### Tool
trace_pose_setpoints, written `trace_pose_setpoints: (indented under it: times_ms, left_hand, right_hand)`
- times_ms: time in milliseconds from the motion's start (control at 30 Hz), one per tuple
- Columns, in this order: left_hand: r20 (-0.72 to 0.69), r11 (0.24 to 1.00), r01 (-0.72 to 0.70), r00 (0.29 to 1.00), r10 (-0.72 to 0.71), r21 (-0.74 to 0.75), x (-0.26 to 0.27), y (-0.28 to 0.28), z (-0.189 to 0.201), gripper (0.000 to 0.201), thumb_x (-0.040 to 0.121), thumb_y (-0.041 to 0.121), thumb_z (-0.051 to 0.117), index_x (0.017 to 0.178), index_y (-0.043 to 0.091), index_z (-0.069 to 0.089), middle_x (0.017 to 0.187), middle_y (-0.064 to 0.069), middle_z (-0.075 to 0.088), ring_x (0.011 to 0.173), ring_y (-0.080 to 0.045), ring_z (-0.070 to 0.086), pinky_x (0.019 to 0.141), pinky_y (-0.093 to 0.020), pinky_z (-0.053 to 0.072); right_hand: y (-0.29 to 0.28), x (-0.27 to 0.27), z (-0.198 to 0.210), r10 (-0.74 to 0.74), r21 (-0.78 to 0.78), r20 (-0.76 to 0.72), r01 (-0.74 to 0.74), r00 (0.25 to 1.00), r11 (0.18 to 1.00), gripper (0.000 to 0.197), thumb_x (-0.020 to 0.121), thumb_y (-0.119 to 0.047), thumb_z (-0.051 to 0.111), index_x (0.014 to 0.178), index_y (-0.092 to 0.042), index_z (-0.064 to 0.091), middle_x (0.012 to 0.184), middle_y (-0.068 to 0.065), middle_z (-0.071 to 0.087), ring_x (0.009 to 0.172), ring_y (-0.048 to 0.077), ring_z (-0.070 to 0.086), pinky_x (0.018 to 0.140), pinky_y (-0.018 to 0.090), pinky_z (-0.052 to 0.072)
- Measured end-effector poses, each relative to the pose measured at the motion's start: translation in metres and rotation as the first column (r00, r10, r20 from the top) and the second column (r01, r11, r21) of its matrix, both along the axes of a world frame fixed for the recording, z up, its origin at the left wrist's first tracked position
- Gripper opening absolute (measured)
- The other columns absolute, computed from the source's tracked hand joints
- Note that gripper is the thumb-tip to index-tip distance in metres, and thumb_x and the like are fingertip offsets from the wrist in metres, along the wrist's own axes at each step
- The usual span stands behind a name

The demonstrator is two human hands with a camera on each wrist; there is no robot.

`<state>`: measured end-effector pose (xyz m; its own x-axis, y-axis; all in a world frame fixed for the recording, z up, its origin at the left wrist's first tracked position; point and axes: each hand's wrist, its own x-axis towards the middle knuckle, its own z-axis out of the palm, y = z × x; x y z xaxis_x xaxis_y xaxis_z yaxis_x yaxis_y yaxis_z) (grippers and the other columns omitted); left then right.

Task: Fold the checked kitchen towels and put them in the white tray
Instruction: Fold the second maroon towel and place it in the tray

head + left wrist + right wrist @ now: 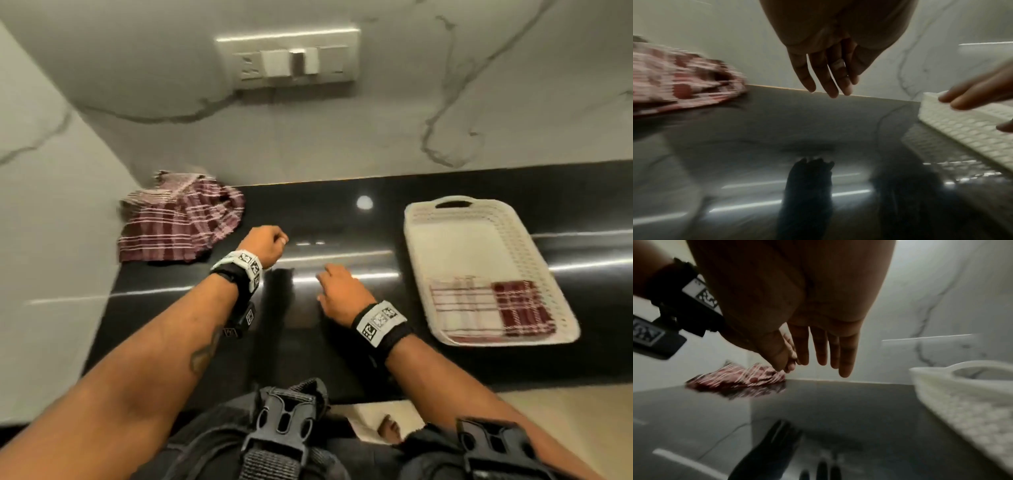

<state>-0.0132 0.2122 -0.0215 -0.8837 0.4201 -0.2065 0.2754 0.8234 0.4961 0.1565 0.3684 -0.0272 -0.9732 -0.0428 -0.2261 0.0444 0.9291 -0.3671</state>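
Observation:
A heap of unfolded maroon-and-white checked towels (181, 216) lies in the back left corner of the black counter (342, 222). It appears blurred at the left in the left wrist view (680, 84) and farther off in the right wrist view (742, 378). The white tray (416, 260) stands at the right, with a folded checked towel (489, 308) in its near end. My left hand (270, 241) hovers just right of the heap, empty, its fingers (824, 78) hanging relaxed. Between heap and tray my right hand (337, 287) is low over the counter, its fingers (824, 350) straight and empty.
A marble wall with a switch plate (291, 58) rises behind the counter, and a side wall (51, 205) closes the left. The tray's perforated wall (962, 126) (962, 402) is close on the right of both hands. Bare glossy counter lies between heap and tray.

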Motion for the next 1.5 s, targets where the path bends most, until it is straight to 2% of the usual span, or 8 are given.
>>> trace_pose_setpoints:
  times_ms: [267, 600, 733, 967, 1100, 1300, 1433, 1500]
  left_hand:
    - [-0.134, 0.954, -0.288, 0.952, 0.276, -0.082, -0.055, -0.209, -0.012, 0.018, 0.087, 0.016, 0.056, 0.093, 0.016, 0.074, 0.107, -0.01, 0.07, 0.099, -0.031, 0.066, 0.091, -0.039, 0.053]
    - [-0.074, 0.997, -0.041, 0.997, 0.036, -0.063, -0.084, -0.198, -0.03, 0.046, 0.097, 0.03, 0.057, 0.142, 0.032, 0.05, 0.127, -0.008, 0.055, 0.117, -0.027, 0.055, 0.105, -0.042, 0.044]
    - [-0.134, 0.991, -0.071, 0.989, 0.055, -0.115, -0.087, -0.185, -0.04, 0.035, 0.096, 0.018, 0.059, 0.13, 0.018, 0.063, 0.126, -0.008, 0.055, 0.116, -0.027, 0.055, 0.105, -0.039, 0.044]
    - [-0.121, 0.957, -0.057, 0.988, 0.095, 0.285, -0.05, -0.196, -0.004, 0.016, 0.089, 0.009, 0.063, 0.091, 0.023, 0.071, 0.101, 0.009, 0.063, 0.085, -0.005, 0.059, 0.082, -0.026, 0.053]
    - [-0.045, 0.908, 0.122, 0.993, -0.113, 0.4, 0.014, -0.203, -0.006, 0.017, 0.087, 0.015, 0.068, 0.091, 0.031, 0.072, 0.097, 0.014, 0.058, 0.092, -0.002, 0.058, 0.088, -0.029, 0.053]
    - [-0.016, 0.877, 0.222, 0.971, -0.238, 0.425, 0.068, -0.205, -0.016, 0.02, 0.091, 0.009, 0.065, 0.102, 0.024, 0.074, 0.099, 0.012, 0.058, 0.092, -0.002, 0.06, 0.087, -0.028, 0.054]
    - [0.02, 0.879, 0.182, 0.977, -0.212, 0.44, 0.069, -0.208, -0.02, 0.026, 0.095, 0.005, 0.058, 0.11, 0.021, 0.072, 0.104, 0.011, 0.057, 0.093, -0.004, 0.059, 0.086, -0.027, 0.054]
    - [0.049, 0.85, 0.132, 0.982, -0.182, 0.51, 0.064, -0.205, -0.018, 0.037, 0.095, -0.004, 0.051, 0.12, 0.016, 0.069, 0.11, 0.006, 0.057, 0.099, -0.008, 0.06, 0.089, -0.025, 0.054]
  right_hand:
    - [-0.172, -0.058, -0.048, 0.155, 0.04, 0.27, -0.172, 0.95, 0.984, 0.069, 0.094, -0.045, 0.057, 0.153, -0.029, 0.026, 0.165, 0.008, 0.004, 0.148, 0.046, 0.0, 0.115, 0.069, 0.01]
    - [-0.191, -0.076, -0.043, 0.009, 0.053, 0.35, -0.03, 0.937, 0.998, 0.079, 0.086, -0.041, 0.07, 0.152, -0.043, 0.027, 0.166, 0.001, 0.004, 0.149, 0.045, -0.004, 0.113, 0.073, 0.01]
    - [-0.191, -0.072, -0.043, -0.012, 0.037, 0.347, -0.001, 0.938, 0.999, 0.079, 0.087, -0.041, 0.07, 0.152, -0.045, 0.026, 0.167, -0.003, 0.003, 0.15, 0.041, -0.007, 0.115, 0.069, 0.006]
    - [-0.189, -0.071, -0.042, -0.003, 0.011, 0.333, 0.0, 0.943, 1.0, 0.08, 0.085, -0.045, 0.07, 0.152, -0.046, 0.026, 0.166, -0.005, 0.004, 0.151, 0.038, -0.005, 0.116, 0.066, 0.006]
    - [-0.188, -0.062, -0.044, -0.018, 0.018, 0.257, 0.014, 0.966, 1.0, 0.081, 0.088, -0.047, 0.065, 0.155, -0.034, 0.021, 0.166, -0.002, 0.012, 0.151, 0.037, 0.001, 0.118, 0.064, 0.01]
    - [-0.179, -0.041, -0.03, -0.394, -0.344, -0.005, 0.369, 0.919, 0.863, 0.058, 0.092, -0.028, 0.063, 0.143, -0.021, 0.037, 0.14, 0.004, 0.052, 0.124, 0.027, 0.055, 0.104, 0.046, 0.045]
    - [-0.171, -0.04, -0.004, -0.205, -0.32, -0.135, 0.154, 0.969, 0.935, 0.041, 0.091, -0.016, 0.061, 0.131, -0.021, 0.05, 0.118, -0.003, 0.059, 0.1, 0.012, 0.059, 0.093, 0.038, 0.051]
    - [-0.174, -0.035, 0.003, -0.121, -0.387, -0.102, 0.073, 0.987, 0.919, 0.056, 0.088, -0.021, 0.067, 0.138, -0.022, 0.044, 0.125, -0.005, 0.056, 0.108, 0.006, 0.054, 0.1, 0.034, 0.048]
